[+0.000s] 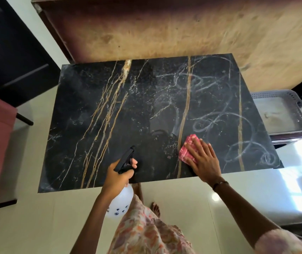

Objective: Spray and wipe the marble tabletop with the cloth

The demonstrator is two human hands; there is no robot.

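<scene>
Cloth (186,150) near tabletop (109,116) front edge, right hand (204,162) flat on it.

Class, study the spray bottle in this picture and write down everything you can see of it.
The spray bottle has a rounded, translucent white body with small dark markings near its base and a black trigger head whose nozzle points forward over the marble tabletop. It looks like plastic. It is tilted, held in the air at the table's near edge, touching nothing but the left hand, which grips its neck with a finger at the trigger. How full it is cannot be told.
</scene>
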